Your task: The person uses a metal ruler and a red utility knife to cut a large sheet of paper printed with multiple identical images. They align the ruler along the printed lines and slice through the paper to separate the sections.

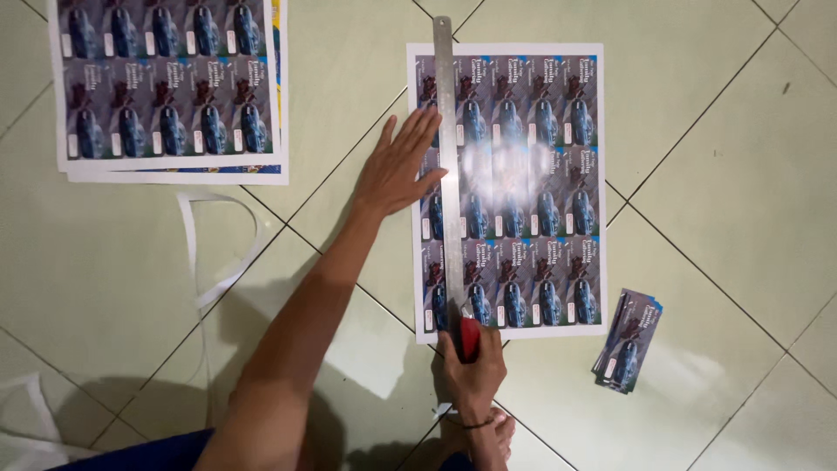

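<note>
Two hands are busy on the floor (741, 174), and both are yours. Your left hand (403, 166) lies flat with its grip spread wide, fingers pointing away from you. The fingertips press down on a long metal ruler (448, 157). The ruler runs straight up and down, just right of your left hand, and it lies on top of a big printed sheet (523, 187). The sheet is full of small blue cards in rows, with a white edge all around.

Your right hand (471, 366) is nearer to you, at the bottom end of the ruler. Its grip is pressed together around a red cutter (469, 336). The cutter tip touches the sheet right beside the ruler, close to the sheet's bottom edge.

Right of your right hand, well apart from it, lies a small pile of cut cards (628, 342) on the floor tiles. Far left of your left hand, up at the top, there is a stack of more printed sheets (166, 87). Below that stack, thin white paper strips (205, 262) curl on the floor. Just below your right hand you can see your bare toes (501, 432).
</note>
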